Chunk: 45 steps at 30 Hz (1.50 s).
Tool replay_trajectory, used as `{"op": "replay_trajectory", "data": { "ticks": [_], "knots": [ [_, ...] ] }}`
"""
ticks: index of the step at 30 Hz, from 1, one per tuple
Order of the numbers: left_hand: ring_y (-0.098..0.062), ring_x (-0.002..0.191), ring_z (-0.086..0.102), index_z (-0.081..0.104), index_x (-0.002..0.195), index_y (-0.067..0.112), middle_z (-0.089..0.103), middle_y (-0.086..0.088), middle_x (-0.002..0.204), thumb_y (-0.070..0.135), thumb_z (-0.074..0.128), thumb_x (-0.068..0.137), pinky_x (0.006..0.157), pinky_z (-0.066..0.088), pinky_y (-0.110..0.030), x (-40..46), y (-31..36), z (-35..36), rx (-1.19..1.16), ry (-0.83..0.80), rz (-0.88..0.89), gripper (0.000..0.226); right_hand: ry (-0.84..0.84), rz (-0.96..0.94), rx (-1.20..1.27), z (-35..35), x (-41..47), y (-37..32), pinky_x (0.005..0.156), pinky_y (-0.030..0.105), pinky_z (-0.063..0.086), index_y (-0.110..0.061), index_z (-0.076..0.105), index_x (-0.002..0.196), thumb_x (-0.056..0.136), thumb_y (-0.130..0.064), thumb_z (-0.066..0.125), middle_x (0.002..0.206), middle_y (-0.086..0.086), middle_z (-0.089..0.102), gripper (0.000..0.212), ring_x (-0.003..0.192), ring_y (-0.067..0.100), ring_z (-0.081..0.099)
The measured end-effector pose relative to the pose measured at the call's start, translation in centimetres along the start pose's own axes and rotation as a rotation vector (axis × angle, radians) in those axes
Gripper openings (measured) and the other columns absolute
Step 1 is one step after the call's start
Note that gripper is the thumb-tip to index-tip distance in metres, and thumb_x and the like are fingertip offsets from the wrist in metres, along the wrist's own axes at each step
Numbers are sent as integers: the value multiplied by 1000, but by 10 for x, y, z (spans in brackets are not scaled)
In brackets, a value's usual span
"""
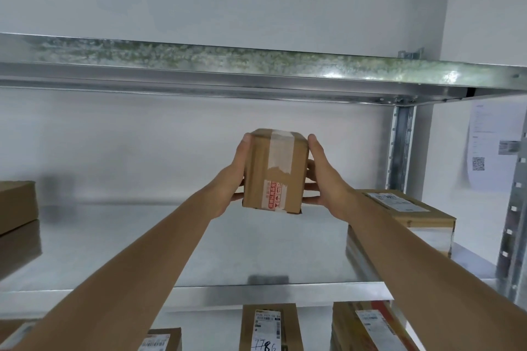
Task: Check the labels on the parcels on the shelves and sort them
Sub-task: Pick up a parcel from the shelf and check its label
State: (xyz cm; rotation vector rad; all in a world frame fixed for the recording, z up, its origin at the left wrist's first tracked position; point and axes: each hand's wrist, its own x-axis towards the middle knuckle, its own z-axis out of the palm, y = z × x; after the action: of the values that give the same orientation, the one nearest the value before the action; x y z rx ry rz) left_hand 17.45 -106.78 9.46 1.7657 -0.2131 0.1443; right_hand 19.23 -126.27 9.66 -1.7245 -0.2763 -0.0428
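Both hands are out in front at arm's length, holding a small cardboard parcel (pixel 275 171) up between them over the middle shelf (pixel 199 239). The left hand (pixel 235 177) lies along the parcel's left side, thumb up near the top edge and fingers wrapped out of sight behind and under it. The right hand (pixel 325 177) mirrors it on the right side, thumb high by the top corner, fingers curled in against the box's side and lower edge. So each grip is closed on the parcel, palms pressing inward. The box stands upright, a strip of clear tape running down its near face and a red-printed tape patch near the bottom; no address label shows on the faces I can see.

Both forearms are bare and stretch up from the lower corners, nearly straight.

To the right on that shelf sits a labelled parcel (pixel 405 216), partly behind the right forearm. A stack of brown boxes (pixel 17 208) stands at the left edge. On the shelf below, another parcel (pixel 268 328) carries a label with handwritten digits.
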Motion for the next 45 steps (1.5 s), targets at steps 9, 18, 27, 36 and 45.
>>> {"op": "replay_trajectory", "data": {
  "ticks": [9, 18, 27, 36, 45],
  "knots": [
    [-14, 117, 64, 68, 125, 20, 72, 4, 122, 88, 73, 52, 106, 51, -43, 15, -8, -15, 152, 17, -104, 100, -63, 75, -298, -8, 5, -3, 102, 45, 52, -26, 70, 119, 84, -79, 55, 112, -2, 74, 65, 108, 19, 68],
    [-31, 100, 73, 67, 123, 9, 70, -19, 118, 70, 80, 68, 76, 65, -38, 28, 15, -20, 164, -86, -356, 84, -142, 277, -310, -11, 10, -22, 87, 48, 62, -13, 69, 116, 86, -72, 60, 112, 20, 73, 67, 98, 38, 73],
    [-39, 94, 75, 62, 128, 0, 70, -25, 118, 80, 83, 50, 84, 62, -52, 51, -4, -27, 123, -141, -488, 114, -211, 470, -235, -12, 28, -21, 66, 48, 64, 3, 54, 135, 80, -65, 73, 121, 29, 64, 89, 94, 43, 70],
    [-47, 100, 70, 58, 134, 7, 64, -28, 125, 73, 88, 50, 84, 56, -68, 62, -13, -25, 65, -202, -544, 111, -270, 475, -262, -13, 40, -19, 62, 40, 64, -4, 66, 113, 91, -61, 61, 77, 17, 77, 61, 67, 31, 76],
    [-49, 97, 72, 56, 136, -3, 67, -31, 121, 66, 86, 58, 78, 61, -60, 69, -13, -26, 59, -277, -608, 109, -269, 426, -289, -13, 43, -16, 72, 43, 64, -8, 67, 105, 92, -59, 62, 78, 15, 76, 53, 78, 33, 75]
  ]
}}
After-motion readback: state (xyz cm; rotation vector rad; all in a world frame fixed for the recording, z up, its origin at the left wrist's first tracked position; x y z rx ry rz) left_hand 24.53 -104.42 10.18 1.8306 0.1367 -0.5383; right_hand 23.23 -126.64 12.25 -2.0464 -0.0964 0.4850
